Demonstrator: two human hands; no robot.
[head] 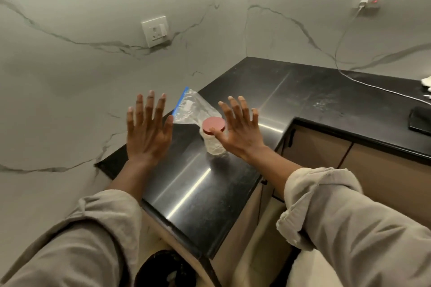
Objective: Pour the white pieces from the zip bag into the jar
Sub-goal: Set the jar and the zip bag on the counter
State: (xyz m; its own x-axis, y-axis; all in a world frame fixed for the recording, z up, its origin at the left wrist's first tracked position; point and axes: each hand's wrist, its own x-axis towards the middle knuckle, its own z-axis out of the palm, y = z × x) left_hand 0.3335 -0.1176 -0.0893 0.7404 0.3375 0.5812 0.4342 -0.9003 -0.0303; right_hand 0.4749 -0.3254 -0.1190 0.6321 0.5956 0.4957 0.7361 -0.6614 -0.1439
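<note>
Rolled beige sleeves [326, 205] fill the foreground. Beyond them the jar [213, 144] stands on the black desk [186, 193], its pink lid [214, 125] on and white pieces [212, 145] showing through its wall. Just behind it lies the clear zip bag [194, 110] with a blue seal. Both hands hover apart, fingers spread and holding nothing: the left hand [148, 133] left of the bag, the right hand [238, 130] just beside the jar. A white cable [363, 82] crosses the desk's far end.
</note>
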